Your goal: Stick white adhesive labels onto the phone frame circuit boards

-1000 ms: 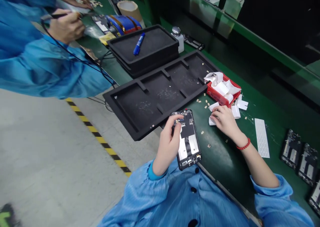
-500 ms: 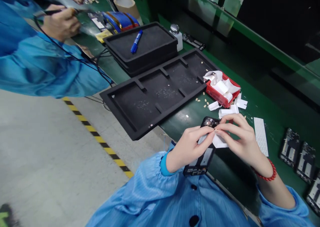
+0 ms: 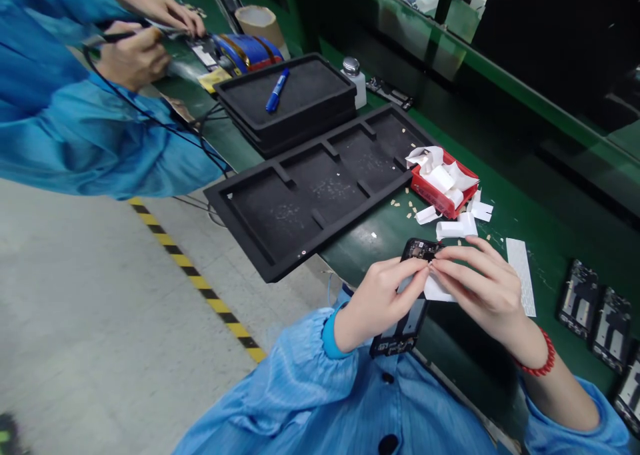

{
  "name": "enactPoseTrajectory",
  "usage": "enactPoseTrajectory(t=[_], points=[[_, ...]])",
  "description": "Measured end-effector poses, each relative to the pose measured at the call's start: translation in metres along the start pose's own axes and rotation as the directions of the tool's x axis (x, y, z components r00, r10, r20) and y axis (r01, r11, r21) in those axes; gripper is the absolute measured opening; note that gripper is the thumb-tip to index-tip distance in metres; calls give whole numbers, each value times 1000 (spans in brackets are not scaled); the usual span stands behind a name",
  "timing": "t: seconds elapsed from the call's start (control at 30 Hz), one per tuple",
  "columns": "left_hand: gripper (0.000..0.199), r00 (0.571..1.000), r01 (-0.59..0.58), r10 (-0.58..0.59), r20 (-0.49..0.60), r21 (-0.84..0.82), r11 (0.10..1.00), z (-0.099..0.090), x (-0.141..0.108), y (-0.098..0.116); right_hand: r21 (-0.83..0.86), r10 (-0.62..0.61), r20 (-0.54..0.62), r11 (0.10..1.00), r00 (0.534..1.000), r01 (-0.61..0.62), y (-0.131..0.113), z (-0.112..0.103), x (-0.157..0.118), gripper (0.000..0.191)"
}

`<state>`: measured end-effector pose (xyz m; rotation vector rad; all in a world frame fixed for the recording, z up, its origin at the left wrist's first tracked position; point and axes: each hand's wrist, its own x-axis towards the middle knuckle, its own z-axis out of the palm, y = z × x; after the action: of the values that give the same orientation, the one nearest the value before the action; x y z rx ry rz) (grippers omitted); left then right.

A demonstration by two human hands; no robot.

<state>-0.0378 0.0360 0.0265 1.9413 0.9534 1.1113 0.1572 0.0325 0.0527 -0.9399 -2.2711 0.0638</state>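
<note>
My left hand (image 3: pixel 383 298) is closed in a pinch, its thumb and forefinger tips meeting the other hand's. Whatever lies between those fingertips is too small to make out. A piece of white paper (image 3: pixel 438 291) sits under the fingers of my right hand (image 3: pixel 483 288), which pinches it near its top corner. Below both hands is an opened phone body (image 3: pixel 400 335) with bare circuitry, partly covered by my left hand and leaning at the bench edge. Just right of my hands lies a white sticker sheet (image 3: pixel 521 276).
Paper scraps fill a red tray (image 3: pixel 440 198), with more scraps and tan bits around it. A black compartment tray (image 3: pixel 280 261) and stacked trays (image 3: pixel 300 121) with a blue marker (image 3: pixel 277 91) stand left. Phone bodies (image 3: pixel 577 298) lie right. A co-worker's hand (image 3: pixel 133 58) holds a corded tool.
My right hand's fingers have closed in flatter over the paper, covering more of it. The co-worker's far hand has come across toward the tool tip. The view has shifted slightly.
</note>
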Motion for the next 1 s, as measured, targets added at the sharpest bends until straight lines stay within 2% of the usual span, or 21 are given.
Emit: enactPoseTrajectory(t=[0.13,0.23,0.37,0.5,0.6,0.63,0.7,0.77,0.83,0.9,1.0], points=[[16,1000,26,-26,-15,-22,999,-1,0,0,-44,-59,-17,997,998,59,1,1,-3,23],[18,996,93,-94,1,-68,993,-1,0,1,-56,-82,-32,995,996,80,2,3,-2,24],[23,974,226,-223,37,-147,963,0,0,3,23,-38,32,999,999,37,8,6,0,17],[25,939,343,-341,37,-153,927,2,1,3,139,-24,70,990,997,15,11,10,0,15],[26,923,381,-384,3,-124,916,7,3,-1,281,118,49,951,992,-127,6,7,-1,12],[27,919,392,-394,-3,-114,913,8,4,-4,351,212,28,913,977,-208,3,4,-1,13],[26,914,403,-405,-5,-93,910,10,7,-12,527,416,12,770,909,-360,-3,-1,0,13],[26,912,407,-409,-9,-71,910,7,11,-22,696,554,79,565,829,-444,-9,-5,2,11],[31,910,412,-414,-32,-39,910,1,13,-31,805,610,180,359,772,-472,-14,-7,6,8],[43,894,435,-437,-93,-47,899,-8,13,-37,862,611,243,221,754,-457,-19,-6,11,4],[53,820,496,-544,-178,-256,830,-17,13,-35,899,571,245,169,784,-404,-25,2,17,2]])
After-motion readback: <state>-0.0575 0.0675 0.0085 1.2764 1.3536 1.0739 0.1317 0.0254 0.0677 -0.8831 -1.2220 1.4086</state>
